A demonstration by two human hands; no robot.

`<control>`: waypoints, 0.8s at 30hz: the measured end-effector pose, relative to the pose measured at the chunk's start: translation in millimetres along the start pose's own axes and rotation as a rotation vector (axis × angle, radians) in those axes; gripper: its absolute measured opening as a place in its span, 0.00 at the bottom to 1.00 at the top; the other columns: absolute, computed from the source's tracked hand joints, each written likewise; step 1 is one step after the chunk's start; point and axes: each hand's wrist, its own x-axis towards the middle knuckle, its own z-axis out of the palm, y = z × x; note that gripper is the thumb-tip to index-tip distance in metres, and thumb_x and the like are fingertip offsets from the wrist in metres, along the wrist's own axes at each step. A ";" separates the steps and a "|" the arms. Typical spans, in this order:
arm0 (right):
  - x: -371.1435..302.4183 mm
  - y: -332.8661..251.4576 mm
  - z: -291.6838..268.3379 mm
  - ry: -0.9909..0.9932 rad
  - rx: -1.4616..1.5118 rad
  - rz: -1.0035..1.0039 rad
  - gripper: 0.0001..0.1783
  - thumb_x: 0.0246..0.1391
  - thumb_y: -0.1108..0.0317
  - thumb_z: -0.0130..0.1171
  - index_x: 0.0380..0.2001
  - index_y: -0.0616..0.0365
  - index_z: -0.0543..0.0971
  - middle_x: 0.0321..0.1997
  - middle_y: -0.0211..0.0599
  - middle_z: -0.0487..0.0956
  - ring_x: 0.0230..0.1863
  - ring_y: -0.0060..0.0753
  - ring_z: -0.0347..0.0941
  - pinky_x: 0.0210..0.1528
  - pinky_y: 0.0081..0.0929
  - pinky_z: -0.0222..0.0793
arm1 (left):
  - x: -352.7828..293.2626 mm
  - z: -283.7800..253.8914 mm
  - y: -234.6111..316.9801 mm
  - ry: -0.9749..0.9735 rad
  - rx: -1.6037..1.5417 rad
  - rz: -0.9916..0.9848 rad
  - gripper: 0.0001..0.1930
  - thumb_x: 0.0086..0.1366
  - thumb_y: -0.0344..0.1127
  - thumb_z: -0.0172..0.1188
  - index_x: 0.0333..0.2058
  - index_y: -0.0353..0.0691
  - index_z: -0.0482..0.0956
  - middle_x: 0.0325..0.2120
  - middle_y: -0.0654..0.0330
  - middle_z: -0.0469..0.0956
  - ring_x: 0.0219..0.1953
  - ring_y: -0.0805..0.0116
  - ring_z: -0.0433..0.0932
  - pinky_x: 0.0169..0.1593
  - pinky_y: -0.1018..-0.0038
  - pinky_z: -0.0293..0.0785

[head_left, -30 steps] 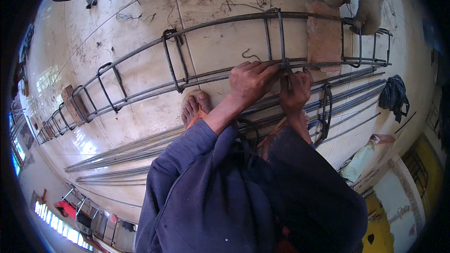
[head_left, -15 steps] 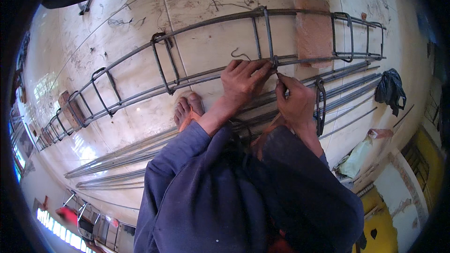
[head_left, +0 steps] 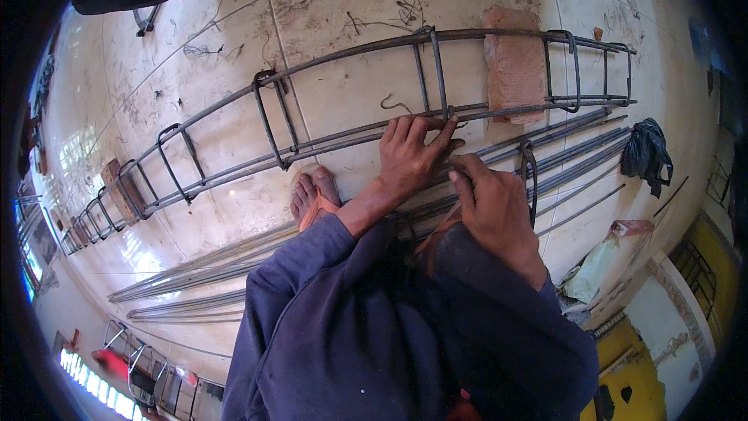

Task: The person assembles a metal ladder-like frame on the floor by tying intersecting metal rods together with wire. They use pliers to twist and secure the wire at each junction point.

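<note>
A long cage of steel reinforcing bars (head_left: 343,53) with square stirrups (head_left: 271,121) lies across the tiled floor in front of me. My left hand (head_left: 413,154) has its fingers curled against the near bars, the index fingertip at the corner of a stirrup (head_left: 439,70). Just nearer to me and to the right, my right hand (head_left: 497,201) is closed, thumb against the bent fingers; what they hold, if anything, is too small to see. Dark pincers (head_left: 531,175) show right beside it, over the loose bars; whether the hand touches them is unclear.
Bricks (head_left: 516,70) lie under the cage at right and left (head_left: 123,191). Bundles of loose bars (head_left: 210,261) run beneath my arms. A black plastic bag (head_left: 647,154) sits at right, wire scraps (head_left: 407,12) at the back. My foot (head_left: 315,191) stands beside the cage.
My right hand has drawn back toward me, away from the stirrup corner. The left hand stays at the joint, its fingers slightly shifted. The whole view has moved slightly.
</note>
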 end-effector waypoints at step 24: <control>46.7 69.1 37.8 0.385 0.173 -0.271 0.05 0.44 0.76 0.58 0.27 0.61 0.75 0.26 0.41 0.74 0.29 0.46 0.72 0.29 0.34 0.67 | 36.4 -28.8 -19.0 -0.291 -0.527 -0.495 0.06 0.48 0.35 0.65 0.26 0.42 0.83 0.22 0.60 0.78 0.25 0.63 0.75 0.29 0.71 0.69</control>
